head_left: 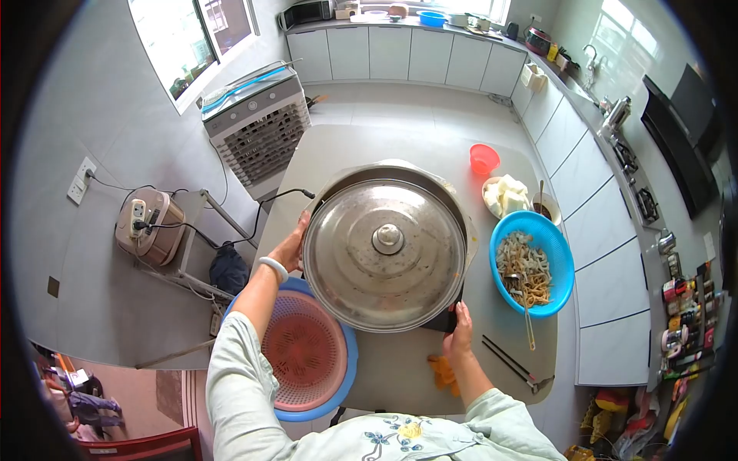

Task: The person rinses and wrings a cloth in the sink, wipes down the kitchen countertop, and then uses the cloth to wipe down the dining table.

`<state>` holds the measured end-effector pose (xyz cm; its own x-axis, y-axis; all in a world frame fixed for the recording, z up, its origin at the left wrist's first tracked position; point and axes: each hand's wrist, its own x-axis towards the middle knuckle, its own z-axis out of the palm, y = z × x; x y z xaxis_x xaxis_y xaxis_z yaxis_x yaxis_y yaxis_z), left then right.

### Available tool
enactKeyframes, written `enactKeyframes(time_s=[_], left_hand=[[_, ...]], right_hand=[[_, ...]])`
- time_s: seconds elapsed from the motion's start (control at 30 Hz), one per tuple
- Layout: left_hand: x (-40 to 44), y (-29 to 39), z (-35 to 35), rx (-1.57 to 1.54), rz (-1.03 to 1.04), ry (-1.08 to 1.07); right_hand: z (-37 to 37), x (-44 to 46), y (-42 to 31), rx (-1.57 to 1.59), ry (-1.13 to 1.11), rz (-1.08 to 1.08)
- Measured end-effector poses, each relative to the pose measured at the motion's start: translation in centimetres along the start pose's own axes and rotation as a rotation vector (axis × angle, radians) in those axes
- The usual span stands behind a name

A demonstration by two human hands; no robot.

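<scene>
A large round pot (pixel 453 188) stands on the table, its steel lid (pixel 354 261) lying over it, shifted toward the near left so the rim shows at the back and right. My left hand (pixel 290 244) is at the left edge of the pot and lid, fingers partly hidden behind it. Beside the lower right of the pot, next to a black part (pixel 442 319), my right hand (pixel 461 330) has its fingers upright; whether it grips anything is unclear. A blue basket (pixel 569 269) of sliced food with a ladle is to the right.
A pink colander (pixel 304 353) sits in a blue basin (pixel 347 369) at the near left. Chopsticks (pixel 507 357) and an orange cloth (pixel 443 374) lie near the front edge. White chunks (pixel 506 196), a small bowl (pixel 547 207) and a red bowl (pixel 484 158) stand at the back right.
</scene>
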<state>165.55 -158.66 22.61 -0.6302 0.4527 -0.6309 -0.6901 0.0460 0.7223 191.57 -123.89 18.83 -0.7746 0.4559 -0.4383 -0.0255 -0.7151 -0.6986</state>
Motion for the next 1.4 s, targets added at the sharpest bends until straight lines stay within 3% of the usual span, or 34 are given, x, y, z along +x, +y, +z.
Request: enactKeyframes(time_s=[0.17, 0.33, 0.43, 0.8, 1.13, 1.4], left_hand=[[-1.2, 0.7, 1.2, 0.049, 0.022, -0.020], [-2.6, 1.0, 1.2, 0.080, -0.021, -0.004], [-3.1, 0.6, 1.0, -0.047, -0.038, -0.026], [-4.8, 1.2, 3.7, -0.102, 0.034, 0.186], [-1.7, 0.6, 1.4, -0.144, 0.085, 0.189], [0.4, 1.2, -0.6, -0.112, 0.122, 0.065]], right_hand=[[-0.4, 0.3, 0.3, 0.015, -0.059, 0.002], [0.5, -0.4, 0.0, 0.045, 0.029, -0.020], [-1.6, 0.8, 0.8, 0.049, -0.065, 0.006], [-1.0, 0.5, 1.2, 0.034, -0.025, -0.011], [0.8, 1.9, 0.8, 0.086, -0.087, -0.051], [1.7, 5.2, 0.3, 0.057, -0.082, 0.003]])
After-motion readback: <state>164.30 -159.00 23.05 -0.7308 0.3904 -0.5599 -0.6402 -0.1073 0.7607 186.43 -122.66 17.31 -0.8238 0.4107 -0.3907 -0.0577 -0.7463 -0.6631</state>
